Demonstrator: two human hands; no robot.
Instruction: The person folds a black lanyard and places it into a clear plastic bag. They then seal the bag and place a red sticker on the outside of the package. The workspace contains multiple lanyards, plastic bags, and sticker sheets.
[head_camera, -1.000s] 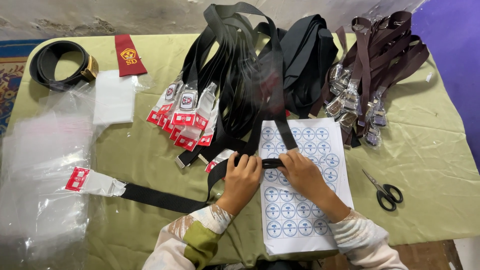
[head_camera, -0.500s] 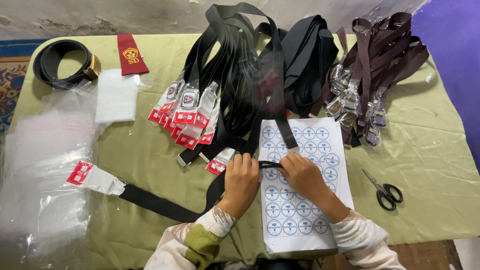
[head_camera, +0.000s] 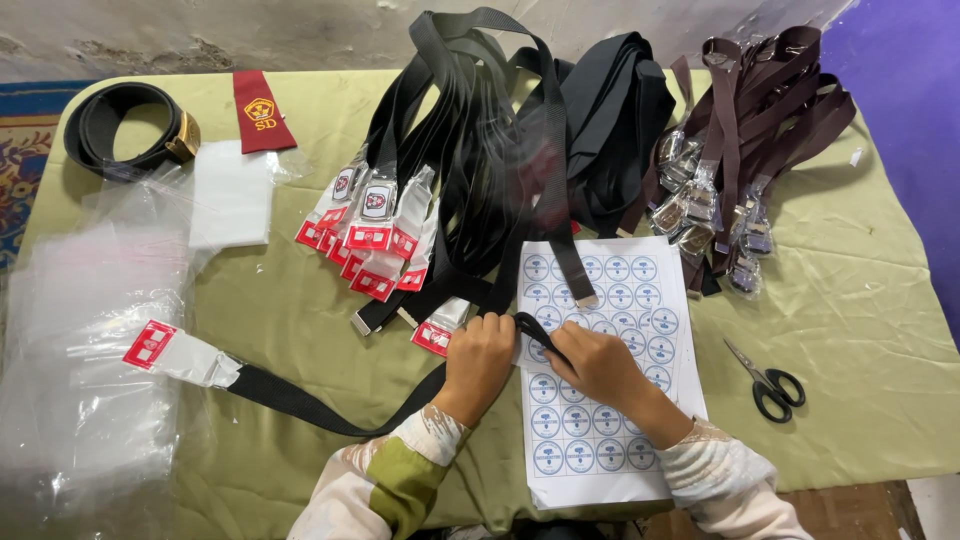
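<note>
Sticker sheet (head_camera: 610, 400) lies on the table (head_camera: 860, 300), scissors (head_camera: 768, 382) right, plastic bags (head_camera: 80, 400) far left.

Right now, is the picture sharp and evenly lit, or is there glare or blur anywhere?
Head view: soft, even light, only faint shadows under the left hand and right hand; mostly sharp, with the black strap crisp; mild glare on the clear plastic bags and the green cloth; table edges bow slightly, as with a wide lens.

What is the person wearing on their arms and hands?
Both hands are bare: the left hand and right hand wear no gloves. The left sleeve is cream with olive-green and brownish patches. The right sleeve is cream with faint pinkish mottling.
</note>
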